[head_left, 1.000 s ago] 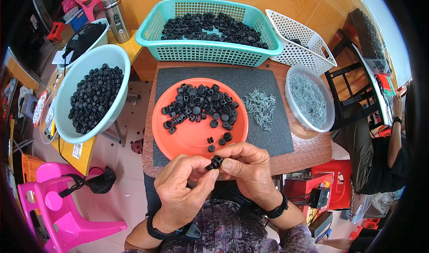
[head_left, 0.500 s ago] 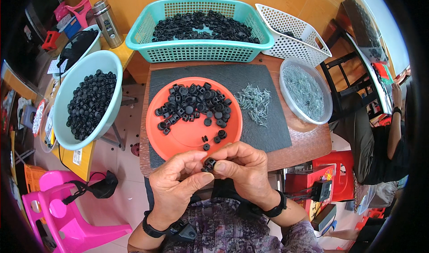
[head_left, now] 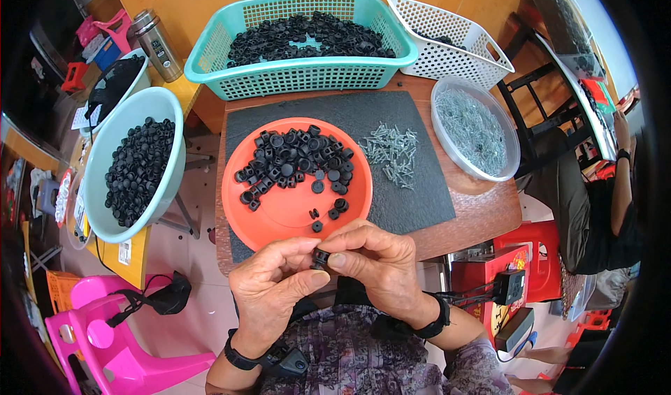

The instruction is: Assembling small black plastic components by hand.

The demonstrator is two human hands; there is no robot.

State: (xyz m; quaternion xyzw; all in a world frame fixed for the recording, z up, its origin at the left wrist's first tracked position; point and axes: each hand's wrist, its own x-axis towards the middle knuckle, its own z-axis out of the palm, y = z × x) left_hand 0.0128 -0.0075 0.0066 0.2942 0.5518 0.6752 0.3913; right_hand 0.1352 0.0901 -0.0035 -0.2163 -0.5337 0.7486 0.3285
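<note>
The small black part (head_left: 321, 257) is held up at the near edge of the surface (head_left: 484, 217), just before the orange dish's (head_left: 274, 220) near rim. Each grip looks pressed in on it: the right hand (head_left: 374, 259) pinches with thumb and forefinger, the left hand (head_left: 269, 283) with thumb and fingertips from the other side. It looks like light, stiff plastic, hard to break but probably slippery; opposite sides of its rim seem the best hold. A drop could roll off the near edge. Leftward, the dish nearly meets the surface's left edge; rightward, the dark mat (head_left: 419, 206) and the near right corner offer more room, with loose screws (head_left: 395, 154) farther back.
</note>
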